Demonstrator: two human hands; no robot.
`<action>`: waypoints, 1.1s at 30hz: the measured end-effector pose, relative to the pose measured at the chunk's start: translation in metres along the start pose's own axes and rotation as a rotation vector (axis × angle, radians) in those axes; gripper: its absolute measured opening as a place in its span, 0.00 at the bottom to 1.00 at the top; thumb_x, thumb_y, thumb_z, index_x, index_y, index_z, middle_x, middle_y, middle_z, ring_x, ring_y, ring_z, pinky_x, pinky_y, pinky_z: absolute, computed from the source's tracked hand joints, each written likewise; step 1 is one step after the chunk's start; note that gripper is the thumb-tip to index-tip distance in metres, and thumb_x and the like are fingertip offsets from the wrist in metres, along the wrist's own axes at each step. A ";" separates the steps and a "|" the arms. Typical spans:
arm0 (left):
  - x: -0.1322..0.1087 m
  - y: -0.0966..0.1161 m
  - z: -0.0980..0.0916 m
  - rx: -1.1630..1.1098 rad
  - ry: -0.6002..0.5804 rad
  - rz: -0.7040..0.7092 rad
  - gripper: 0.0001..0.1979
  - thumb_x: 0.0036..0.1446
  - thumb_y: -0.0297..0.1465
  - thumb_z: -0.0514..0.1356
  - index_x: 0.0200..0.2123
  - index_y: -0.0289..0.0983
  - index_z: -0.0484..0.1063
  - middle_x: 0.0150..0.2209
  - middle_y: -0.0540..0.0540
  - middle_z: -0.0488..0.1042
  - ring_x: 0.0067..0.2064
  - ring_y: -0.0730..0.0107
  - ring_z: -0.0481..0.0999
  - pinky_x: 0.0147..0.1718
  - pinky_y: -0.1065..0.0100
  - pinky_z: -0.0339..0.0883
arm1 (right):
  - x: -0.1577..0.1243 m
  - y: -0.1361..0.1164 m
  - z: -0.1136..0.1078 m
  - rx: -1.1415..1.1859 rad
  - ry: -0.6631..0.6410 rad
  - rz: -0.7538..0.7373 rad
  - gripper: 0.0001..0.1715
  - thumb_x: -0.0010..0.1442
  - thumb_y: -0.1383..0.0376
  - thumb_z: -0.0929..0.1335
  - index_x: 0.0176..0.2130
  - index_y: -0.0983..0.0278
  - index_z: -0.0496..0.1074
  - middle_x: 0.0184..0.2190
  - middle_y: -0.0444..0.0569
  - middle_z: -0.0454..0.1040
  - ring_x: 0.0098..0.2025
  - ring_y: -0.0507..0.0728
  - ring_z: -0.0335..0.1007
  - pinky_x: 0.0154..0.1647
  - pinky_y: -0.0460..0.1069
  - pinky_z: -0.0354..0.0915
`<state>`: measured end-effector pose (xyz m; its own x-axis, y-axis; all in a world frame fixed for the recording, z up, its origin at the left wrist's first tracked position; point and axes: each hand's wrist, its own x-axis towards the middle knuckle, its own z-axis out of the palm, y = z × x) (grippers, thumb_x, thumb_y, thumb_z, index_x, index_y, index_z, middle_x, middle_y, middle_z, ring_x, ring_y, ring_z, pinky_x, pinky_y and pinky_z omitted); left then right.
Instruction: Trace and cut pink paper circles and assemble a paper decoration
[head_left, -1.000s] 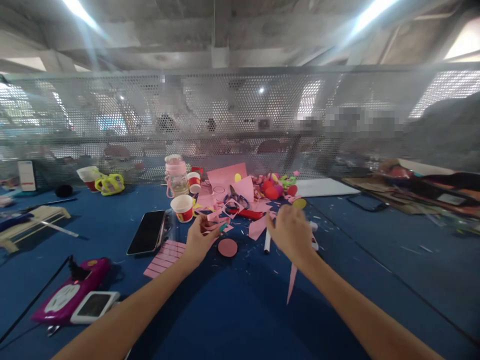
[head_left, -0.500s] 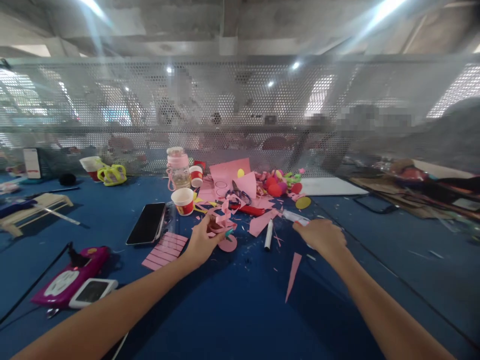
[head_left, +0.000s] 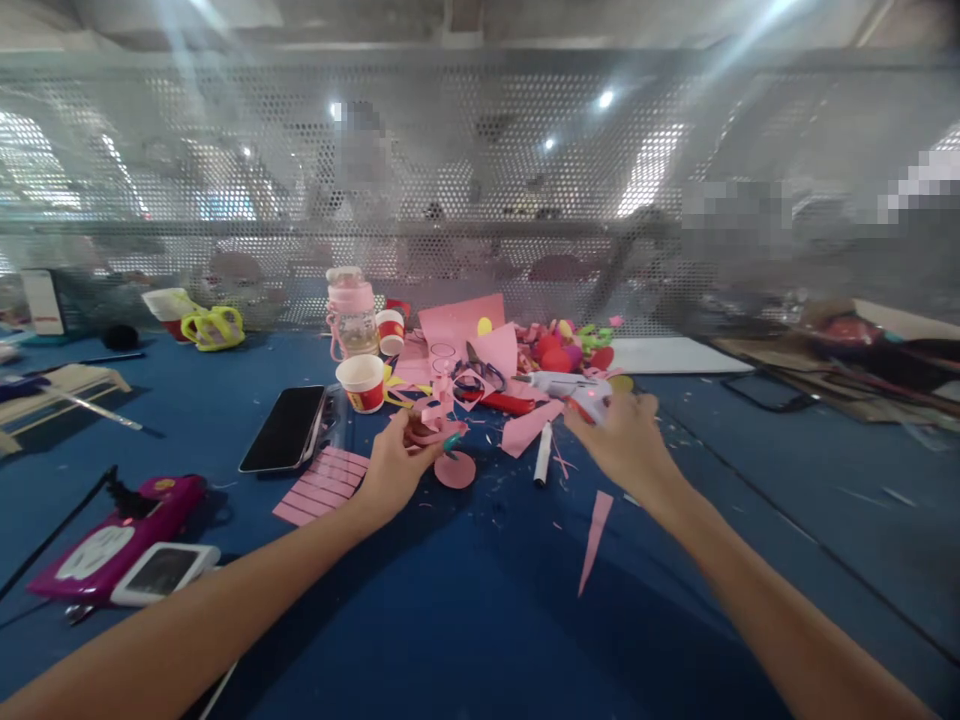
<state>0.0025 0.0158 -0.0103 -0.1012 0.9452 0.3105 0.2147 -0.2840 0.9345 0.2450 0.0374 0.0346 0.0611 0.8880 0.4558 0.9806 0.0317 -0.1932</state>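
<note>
In the head view, the left hand [head_left: 396, 462] pinches a curled pink paper-like piece [head_left: 435, 414] with thin looping strips between thumb and fingers, above the blue tabletop [head_left: 465, 620] and just beside a flat round pink disc [head_left: 455, 471]; a teal bit [head_left: 451, 442] at its fingertips is too small to identify. The right hand [head_left: 621, 435] is closed around the handle of a white plastic glue gun [head_left: 568, 385], whose nozzle points left, toward the curled piece but apart from it. A white cylindrical marker [head_left: 543, 456] and a narrow pink paper triangle [head_left: 596, 538] lie nearby. The step in hand seems to be readying glue for the held piece; the next move would call for a steady left pinch and a nozzle kept off the fingertips
</note>
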 end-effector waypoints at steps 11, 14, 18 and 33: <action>-0.003 -0.006 -0.002 -0.020 0.080 -0.057 0.17 0.42 0.34 0.64 0.35 0.35 0.66 0.32 0.45 0.73 0.33 0.68 0.73 0.32 0.67 0.68 | -0.016 -0.013 0.014 -0.044 0.124 -0.361 0.17 0.52 0.55 0.62 0.38 0.65 0.59 0.39 0.54 0.58 0.30 0.55 0.63 0.22 0.47 0.59; -0.003 -0.007 -0.002 -0.004 0.071 -0.061 0.15 0.42 0.34 0.63 0.34 0.35 0.65 0.33 0.44 0.73 0.35 0.67 0.74 0.33 0.67 0.68 | -0.019 -0.016 0.016 -0.041 0.122 -0.406 0.16 0.53 0.56 0.62 0.37 0.66 0.59 0.39 0.54 0.58 0.31 0.55 0.64 0.22 0.46 0.60; -0.001 -0.010 -0.002 -0.013 0.117 -0.093 0.16 0.42 0.35 0.64 0.34 0.35 0.65 0.33 0.44 0.73 0.33 0.66 0.75 0.31 0.66 0.69 | -0.022 -0.020 0.018 -0.030 0.103 -0.469 0.15 0.55 0.57 0.61 0.38 0.65 0.59 0.40 0.55 0.58 0.34 0.55 0.65 0.21 0.45 0.60; -0.002 -0.007 -0.001 -0.044 0.113 -0.097 0.17 0.45 0.37 0.62 0.35 0.35 0.63 0.33 0.45 0.72 0.33 0.67 0.75 0.32 0.64 0.71 | -0.023 -0.018 0.024 -0.014 0.154 -0.585 0.11 0.56 0.62 0.61 0.38 0.65 0.59 0.38 0.54 0.60 0.31 0.54 0.64 0.18 0.45 0.59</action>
<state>0.0001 0.0156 -0.0177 -0.2289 0.9450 0.2337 0.1556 -0.2015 0.9670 0.2212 0.0279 0.0068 -0.4639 0.6484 0.6037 0.8619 0.4878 0.1384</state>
